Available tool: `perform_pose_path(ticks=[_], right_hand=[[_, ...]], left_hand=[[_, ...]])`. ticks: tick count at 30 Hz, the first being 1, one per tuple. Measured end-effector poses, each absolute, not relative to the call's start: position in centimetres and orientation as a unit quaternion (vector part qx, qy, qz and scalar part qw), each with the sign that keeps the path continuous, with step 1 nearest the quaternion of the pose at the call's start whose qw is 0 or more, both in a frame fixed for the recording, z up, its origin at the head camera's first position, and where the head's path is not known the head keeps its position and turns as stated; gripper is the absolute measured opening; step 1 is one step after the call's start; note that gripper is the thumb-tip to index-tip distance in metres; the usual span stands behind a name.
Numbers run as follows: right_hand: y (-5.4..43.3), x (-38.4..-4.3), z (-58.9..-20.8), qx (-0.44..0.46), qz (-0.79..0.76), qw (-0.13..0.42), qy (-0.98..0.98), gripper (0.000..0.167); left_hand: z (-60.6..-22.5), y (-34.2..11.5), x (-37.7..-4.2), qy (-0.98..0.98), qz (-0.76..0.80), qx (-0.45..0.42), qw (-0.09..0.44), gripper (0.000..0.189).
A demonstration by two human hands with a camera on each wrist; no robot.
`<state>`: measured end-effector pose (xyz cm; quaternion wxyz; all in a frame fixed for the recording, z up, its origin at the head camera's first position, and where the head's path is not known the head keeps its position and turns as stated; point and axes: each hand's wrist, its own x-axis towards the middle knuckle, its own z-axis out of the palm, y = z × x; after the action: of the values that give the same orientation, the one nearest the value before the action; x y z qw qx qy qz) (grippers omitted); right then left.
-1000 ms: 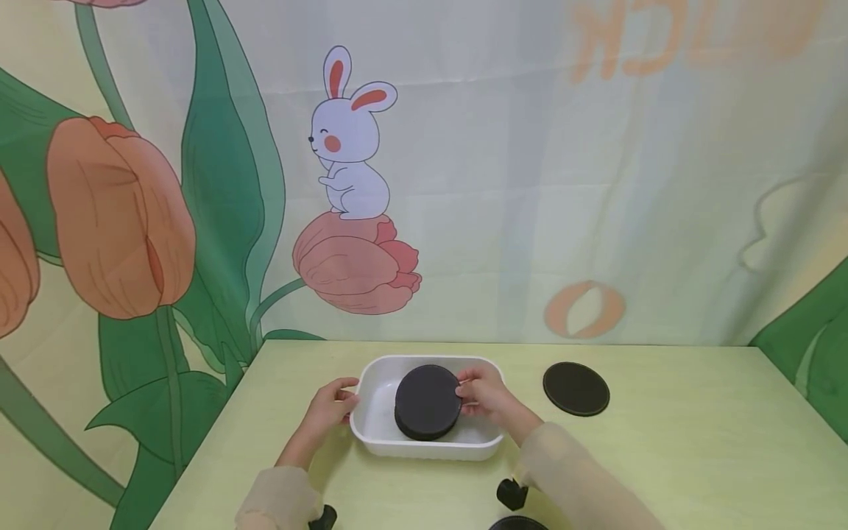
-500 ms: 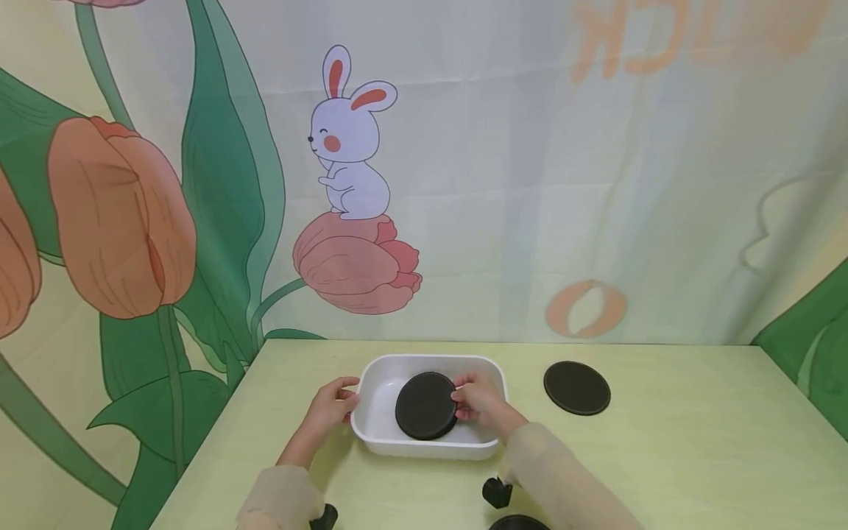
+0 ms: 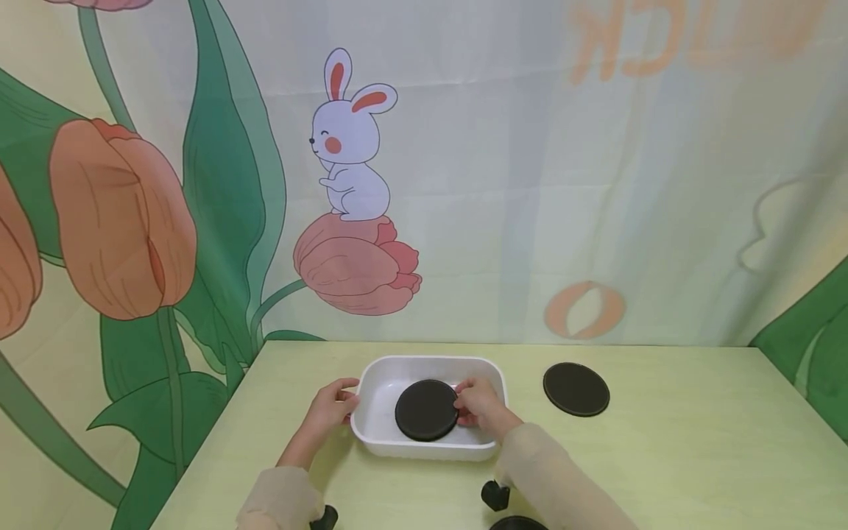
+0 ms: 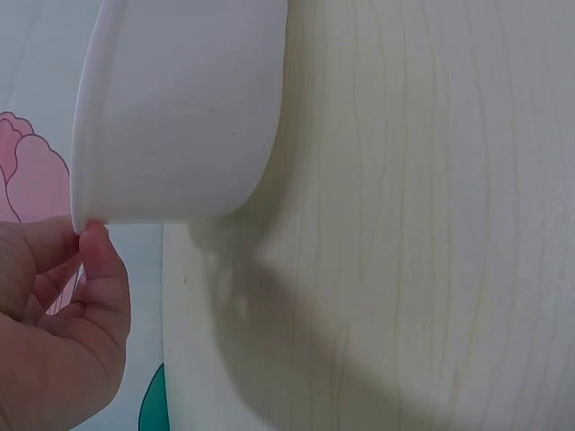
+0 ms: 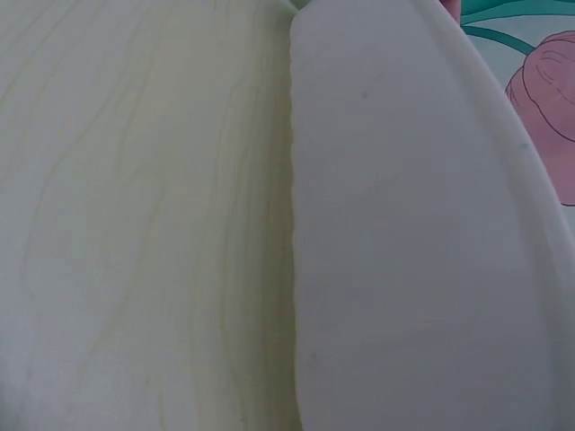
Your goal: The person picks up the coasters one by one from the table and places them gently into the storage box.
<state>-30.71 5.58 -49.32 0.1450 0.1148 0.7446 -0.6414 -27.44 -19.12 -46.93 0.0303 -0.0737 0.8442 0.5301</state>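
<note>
A white rectangular tray [image 3: 430, 450] with raised walls stands near the table's back edge. Inside it lies a round black coaster [image 3: 427, 411], low in the tray; whether others lie beneath it I cannot tell. My right hand [image 3: 482, 403] reaches over the right wall and pinches the coaster's right edge with fingers and thumb. At the opposite end, my left hand [image 3: 329, 403] pinches the tray's left rim. The left wrist view shows the left hand [image 4: 76, 332] with thumb and fingers at the rim's corner. Only the tray's outer wall [image 5: 413, 224] fills the right wrist view.
Another black coaster [image 3: 576, 389] lies on the table to the right of the tray. Part of a black round thing [image 3: 518, 523] shows at the bottom edge. The pale wood-grain table [image 3: 689, 442] ends at a printed cloth backdrop [image 3: 464, 184].
My right hand has moved down slightly with the black coaster, which now sits lower and flatter in the tray. The left hand and the tray have stayed in place.
</note>
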Motion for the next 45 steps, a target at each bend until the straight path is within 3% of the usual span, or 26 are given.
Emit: perform_pose_path(ticks=[17, 45], right_hand=[[5.9, -30.2, -48.5, 0.115, -0.605, 0.123, 0.778, 0.031], [10.5, -26.2, -43.4, -0.044, -0.592, 0.213, 0.776, 0.030]], left_hand=[[-46.8, -19.0, -27.4, 0.852, 0.517, -0.077, 0.032, 0.033], [-46.9, -19.0, -27.4, 0.850, 0.520, -0.083, 0.035, 0.033]])
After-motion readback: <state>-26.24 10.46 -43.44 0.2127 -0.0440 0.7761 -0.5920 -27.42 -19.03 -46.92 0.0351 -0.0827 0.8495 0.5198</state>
